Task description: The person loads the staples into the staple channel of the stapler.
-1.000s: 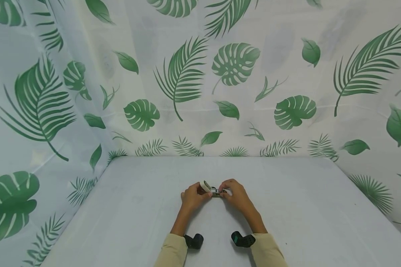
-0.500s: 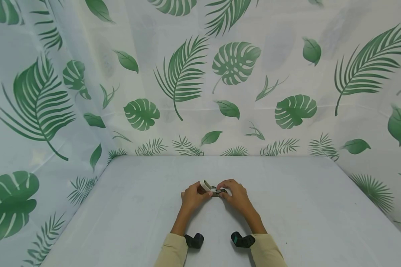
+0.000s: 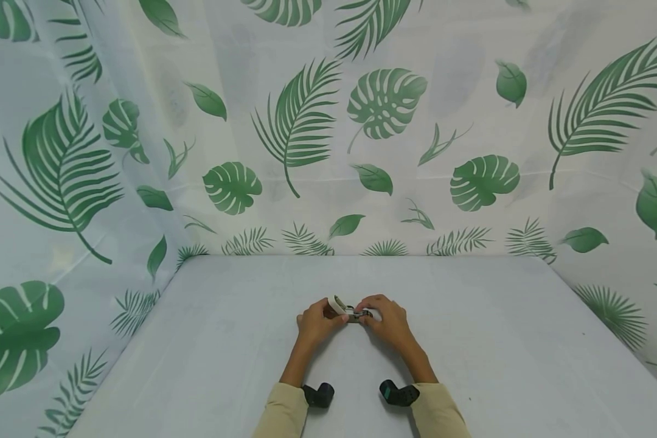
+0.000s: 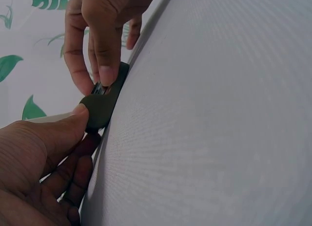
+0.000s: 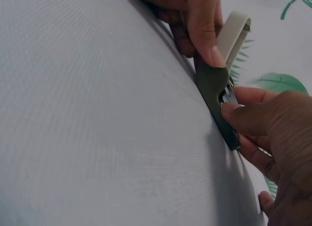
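Little has shifted just now beyond the fingers of the right hand (image 3: 390,320), which have come a touch inward along a small hinged device (image 5: 213,82), toward its raised cream arm (image 5: 233,36). To my eye that means the work has reached a fiddly stage, something small being adjusted inside, and nothing suggests it is finished: the arm is tilted up and the insides lie partly bare. The left hand (image 3: 314,322) does the steadying, its thumb and fingers clamped on the end of the dark green base (image 4: 100,111) where the arm joins, while the right pinches at the metal piece (image 5: 228,92) set in that base, thumb on the person's side and a finger on the far one (whether the piece is loose or fixed I can't tell, since the fingers cover too much of it). The device sits between the two hands on the white tabletop (image 3: 224,365), its underside apparently against the surface. Set against a second ago, the right fingers sat slightly farther out; by half a second ago they had made the move, and since then I can barely pick out a difference. The left hand's grip looks the same throughout, and the arm stands at the same tilt.
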`<state>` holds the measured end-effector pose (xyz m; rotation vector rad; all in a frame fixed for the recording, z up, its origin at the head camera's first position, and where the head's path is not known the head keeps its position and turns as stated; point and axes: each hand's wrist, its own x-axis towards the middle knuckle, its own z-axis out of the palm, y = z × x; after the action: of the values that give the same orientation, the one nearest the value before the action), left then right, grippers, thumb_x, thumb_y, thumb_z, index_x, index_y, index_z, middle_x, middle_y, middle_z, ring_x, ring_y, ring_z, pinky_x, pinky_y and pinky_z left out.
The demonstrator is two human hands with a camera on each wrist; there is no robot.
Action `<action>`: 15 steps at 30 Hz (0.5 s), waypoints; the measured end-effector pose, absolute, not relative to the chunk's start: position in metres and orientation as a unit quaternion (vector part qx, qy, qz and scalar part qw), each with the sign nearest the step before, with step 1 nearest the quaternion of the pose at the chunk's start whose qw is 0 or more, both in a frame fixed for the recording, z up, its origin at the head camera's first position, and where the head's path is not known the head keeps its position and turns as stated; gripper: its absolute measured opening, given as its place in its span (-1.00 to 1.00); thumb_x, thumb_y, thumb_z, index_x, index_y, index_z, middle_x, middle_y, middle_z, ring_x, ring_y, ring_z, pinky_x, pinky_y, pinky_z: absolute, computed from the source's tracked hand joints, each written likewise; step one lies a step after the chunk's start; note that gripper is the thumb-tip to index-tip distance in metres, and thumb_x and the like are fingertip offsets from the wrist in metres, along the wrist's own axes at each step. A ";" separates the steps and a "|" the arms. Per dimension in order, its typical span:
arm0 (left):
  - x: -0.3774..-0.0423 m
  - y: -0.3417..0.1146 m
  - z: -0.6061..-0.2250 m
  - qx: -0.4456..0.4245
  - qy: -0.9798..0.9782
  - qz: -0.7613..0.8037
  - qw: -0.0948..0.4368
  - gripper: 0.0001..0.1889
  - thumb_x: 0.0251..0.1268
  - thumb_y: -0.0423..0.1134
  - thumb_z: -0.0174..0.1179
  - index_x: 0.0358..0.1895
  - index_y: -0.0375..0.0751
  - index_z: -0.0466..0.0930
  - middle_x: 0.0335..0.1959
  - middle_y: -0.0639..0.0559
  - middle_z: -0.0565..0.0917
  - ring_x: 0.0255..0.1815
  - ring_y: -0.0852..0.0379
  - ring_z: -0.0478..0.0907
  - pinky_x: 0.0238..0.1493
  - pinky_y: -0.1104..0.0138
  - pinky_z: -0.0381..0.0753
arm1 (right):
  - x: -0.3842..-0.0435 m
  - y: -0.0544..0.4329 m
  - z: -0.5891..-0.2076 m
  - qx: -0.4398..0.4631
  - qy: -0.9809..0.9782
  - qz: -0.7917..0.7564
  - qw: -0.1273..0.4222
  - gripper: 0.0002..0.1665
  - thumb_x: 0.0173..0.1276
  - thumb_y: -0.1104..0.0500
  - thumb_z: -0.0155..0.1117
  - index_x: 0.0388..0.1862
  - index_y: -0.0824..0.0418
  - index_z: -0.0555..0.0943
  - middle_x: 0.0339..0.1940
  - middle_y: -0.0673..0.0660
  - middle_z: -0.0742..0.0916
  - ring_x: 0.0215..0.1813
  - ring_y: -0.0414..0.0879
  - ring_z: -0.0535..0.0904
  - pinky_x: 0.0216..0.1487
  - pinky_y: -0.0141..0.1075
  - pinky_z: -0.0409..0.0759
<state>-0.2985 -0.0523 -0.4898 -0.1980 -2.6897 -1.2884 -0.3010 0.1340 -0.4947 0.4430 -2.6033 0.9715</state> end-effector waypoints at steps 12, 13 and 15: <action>-0.299 -0.052 -0.490 -0.068 -0.896 -0.431 0.077 -0.73 0.09 -0.04 0.43 -0.27 -0.12 0.66 -0.40 0.02 0.74 -0.33 0.07 0.62 -0.25 0.19 0.17 | -0.301 0.136 -0.492 0.148 -0.903 0.380 0.133 -0.82 0.11 0.30 0.48 -0.34 0.08 0.67 -0.05 0.08 0.75 0.14 0.07 0.62 0.22 0.16 0.40; -0.298 -0.052 -0.489 -0.068 -0.896 -0.431 0.078 -0.73 0.09 -0.04 0.43 -0.27 -0.12 0.66 -0.41 0.02 0.74 -0.33 0.07 0.62 -0.25 0.19 0.18 | -0.301 0.137 -0.492 0.147 -0.902 0.384 0.131 -0.82 0.11 0.30 0.48 -0.34 0.09 0.67 -0.05 0.09 0.75 0.14 0.08 0.62 0.22 0.14 0.41; -0.298 -0.052 -0.489 -0.069 -0.896 -0.432 0.078 -0.73 0.09 -0.04 0.43 -0.28 -0.13 0.66 -0.41 0.02 0.74 -0.33 0.06 0.62 -0.25 0.19 0.18 | -0.302 0.137 -0.492 0.147 -0.900 0.389 0.129 -0.81 0.11 0.32 0.48 -0.33 0.10 0.67 -0.05 0.09 0.75 0.14 0.09 0.63 0.23 0.14 0.41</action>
<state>-0.2982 -0.0524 -0.4893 -0.2071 -2.6839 -1.2926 -0.3017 0.1373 -0.4924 0.4284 -2.6162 1.1321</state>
